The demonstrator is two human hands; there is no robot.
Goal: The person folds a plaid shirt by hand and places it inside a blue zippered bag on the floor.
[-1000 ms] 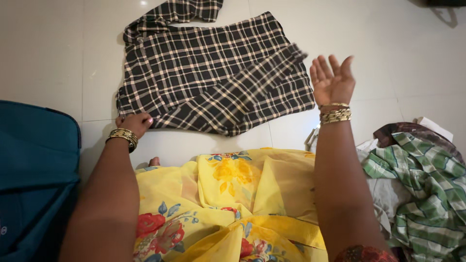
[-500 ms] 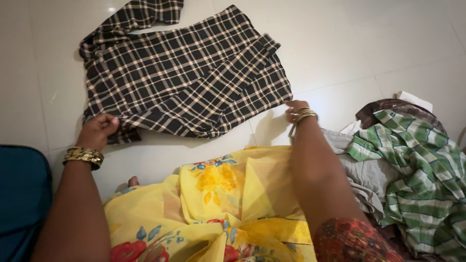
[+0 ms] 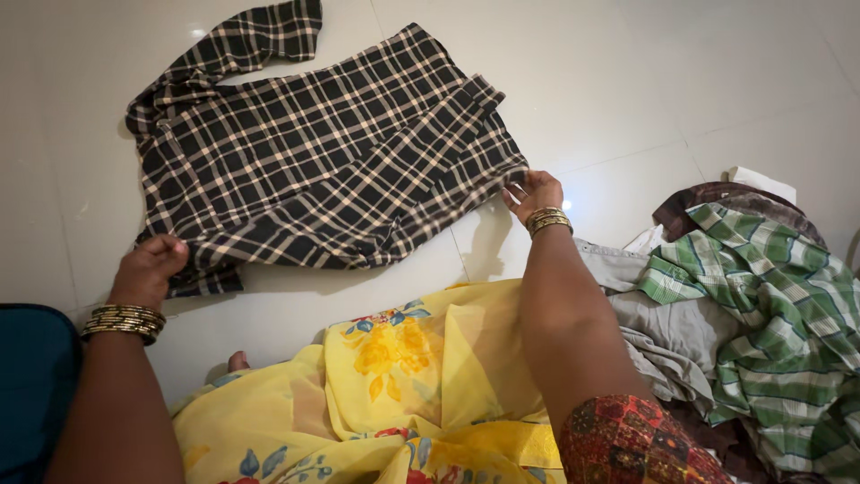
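Since half a second back, right hand (image 3: 532,192) went from the floor beside the shirt to the shirt's right hem corner, fingers pinched together on the cloth edge. Left hand (image 3: 150,266) stayed at the near-left hem, fist curled shut on the fabric, and slid a bit nearer and left in view. Both wrists wore gold bangles (image 3: 123,320).

Nearest, yellow floral cloth (image 3: 403,376) covered the lap between the two forearms; a toe showed at its left edge. Red patterned sleeve (image 3: 627,444) sat at near right. Dark teal bag (image 3: 31,376) lay at the near-left edge, partly cut off. At right, a green checked garment (image 3: 761,305) lay heaped over grey cloth (image 3: 663,332), with a brown piece behind it, close beside the right forearm.

Farther out, black-and-cream checked shirt (image 3: 313,152) lay mostly flat on the floor, one sleeve folded across the body, other sleeve trailing far-left. Surface was glossy white floor tiles (image 3: 645,81) with thin grout lines and light glare. Right forearm blocked part of the grey cloth.
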